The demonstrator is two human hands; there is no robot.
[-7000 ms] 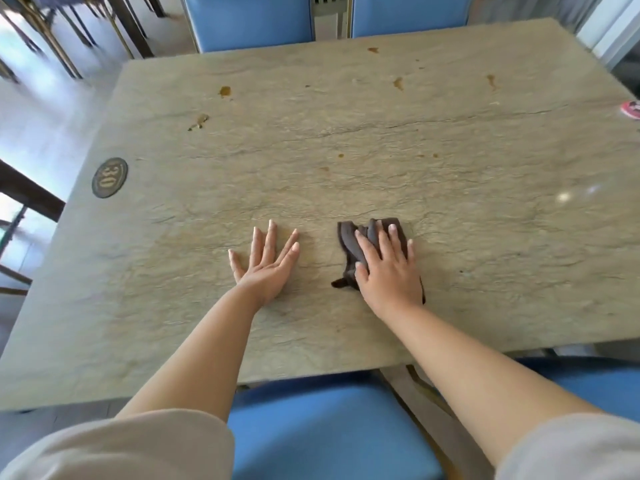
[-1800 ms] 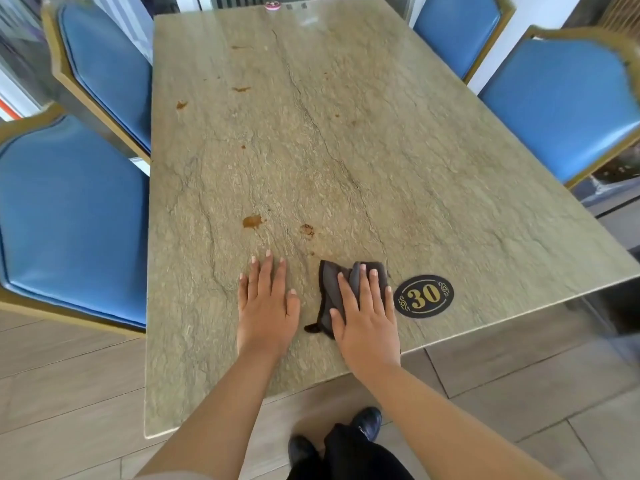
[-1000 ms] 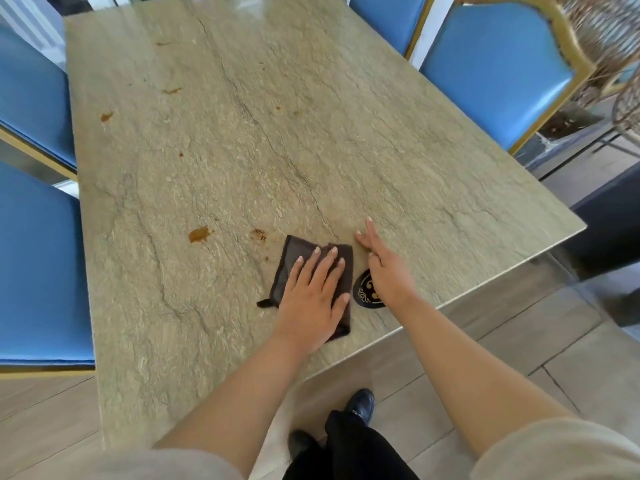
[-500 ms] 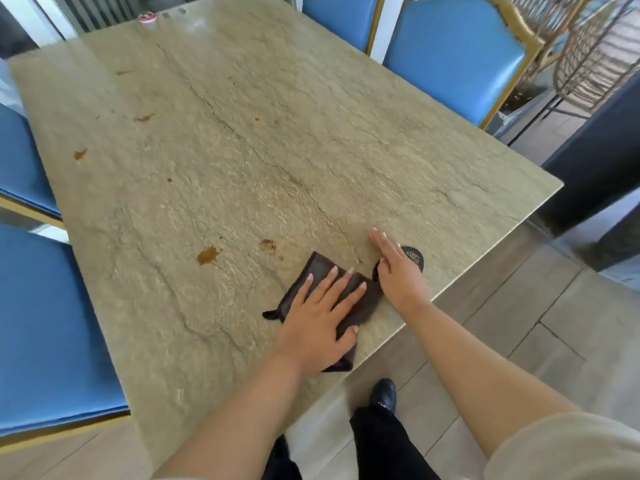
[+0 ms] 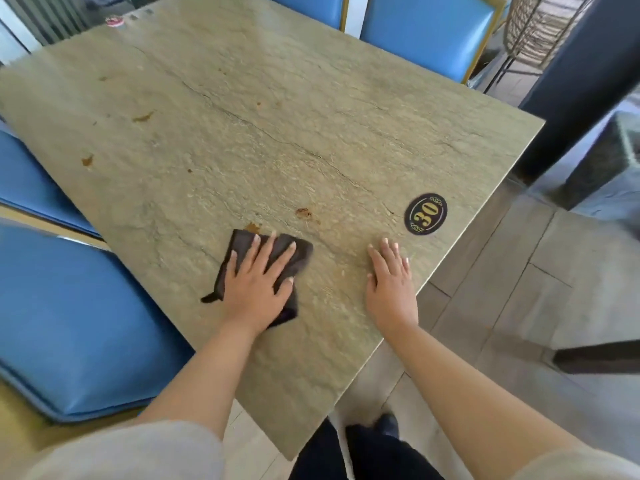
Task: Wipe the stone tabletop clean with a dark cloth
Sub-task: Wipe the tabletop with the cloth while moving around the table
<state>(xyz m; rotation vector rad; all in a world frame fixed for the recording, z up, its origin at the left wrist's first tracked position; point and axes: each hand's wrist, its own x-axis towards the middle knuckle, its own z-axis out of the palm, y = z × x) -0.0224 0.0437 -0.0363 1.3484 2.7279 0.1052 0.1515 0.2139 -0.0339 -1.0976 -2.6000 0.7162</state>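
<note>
- Dark cloth [image 5: 260,270] lies crumpled low and left of centre in the frame, near the stone tabletop's [image 5: 311,109] closest edge, its long axis running from lower left to upper right.
- Pinning it flat is the left hand [image 5: 258,284], fingers spread and pressed down on the fabric rather than curled round it.
- Just beyond the cloth's upper edge sits a brown stain [image 5: 252,226], nearly touching the fabric; a second brown stain [image 5: 304,213] lies a little further up and to the right.
- Both marks lie ahead of the left fingertips, so a push up the frame looks the likely next stroke, and that hand is plainly the nearer one.
- Resting apart to the right, the right hand [image 5: 389,284] lies open and flat on bare stone, holding nothing, near the table's edge.
- An oval number plaque [image 5: 426,213] reading 30 sits above it; smaller stains dot the upper left.
</note>
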